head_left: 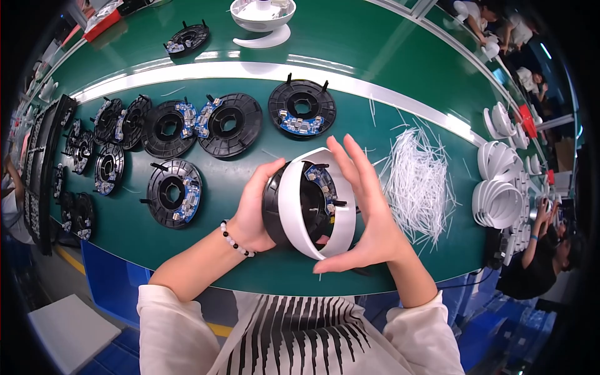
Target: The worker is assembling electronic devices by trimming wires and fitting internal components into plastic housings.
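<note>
My left hand (253, 209) is closed round the side of a black round housing (272, 212), held above the near edge of the green table. A white curved ring shell (294, 206) sits tilted around the housing's right side. Through the ring a blue circuit board (322, 185) and black posts show inside. On the right, my right hand (372, 219) spans the shell with fingers spread, the thumb at its lower end and the fingertips near its upper end. Whether they touch it I cannot tell. My left fingers are partly hidden behind the housing.
Several black discs with blue boards (230, 125) lie on the left and middle of the table (240, 181). White strips (419, 181) form a pile at right, beside stacked white rings (500, 203). A white bowl-shaped part (262, 22) stands beyond the pale rail. People work at far right.
</note>
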Motion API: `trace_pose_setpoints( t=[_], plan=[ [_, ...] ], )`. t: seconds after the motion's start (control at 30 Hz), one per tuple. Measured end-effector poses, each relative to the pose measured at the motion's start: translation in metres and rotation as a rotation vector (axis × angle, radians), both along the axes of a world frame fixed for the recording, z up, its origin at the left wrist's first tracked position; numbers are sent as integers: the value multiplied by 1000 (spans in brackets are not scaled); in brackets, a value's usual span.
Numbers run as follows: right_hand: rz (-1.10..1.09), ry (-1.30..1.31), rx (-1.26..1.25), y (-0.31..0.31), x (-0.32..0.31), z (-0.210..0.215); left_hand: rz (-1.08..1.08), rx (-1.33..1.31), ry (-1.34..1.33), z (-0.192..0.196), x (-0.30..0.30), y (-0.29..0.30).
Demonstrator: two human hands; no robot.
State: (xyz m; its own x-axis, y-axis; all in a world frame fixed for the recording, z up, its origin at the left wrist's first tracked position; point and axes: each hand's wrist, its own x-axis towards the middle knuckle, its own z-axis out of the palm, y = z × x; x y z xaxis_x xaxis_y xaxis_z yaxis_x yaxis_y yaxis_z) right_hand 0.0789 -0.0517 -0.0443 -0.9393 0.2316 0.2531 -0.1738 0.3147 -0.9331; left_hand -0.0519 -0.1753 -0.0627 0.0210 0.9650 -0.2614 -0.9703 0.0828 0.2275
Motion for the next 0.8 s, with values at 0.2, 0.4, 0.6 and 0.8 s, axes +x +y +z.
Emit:
trace_pose_setpoints(
  t=[0.2,0.4,0.6,0.8],
  plan=[
    [-149,-137,78,-13,6,14,51,-215,32,-1,1,2],
    [-224,-46,406,-35,1,9,53,-32,-36,-12,4,0],
    [-200,6,430,-32,0,12,1,-169,63,7,3,1],
    [-125,4,505,-31,-5,20,-44,45,-84,-2,-8,-5]
  ],
)
